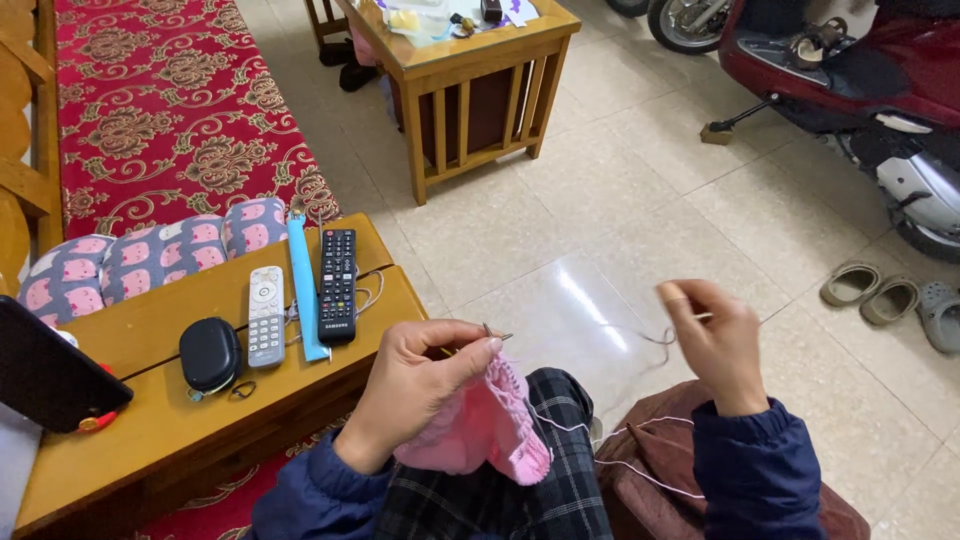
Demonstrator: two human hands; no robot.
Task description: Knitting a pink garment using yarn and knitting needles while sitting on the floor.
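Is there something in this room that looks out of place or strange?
Yes. A red scooter stands indoors on the tiled floor, beside the small wooden table, which is unusual for a living room. The knitting in the left hand looks intact.

Single head view, looking steeply down past lap at close range, tiled floor (600,200) beyond
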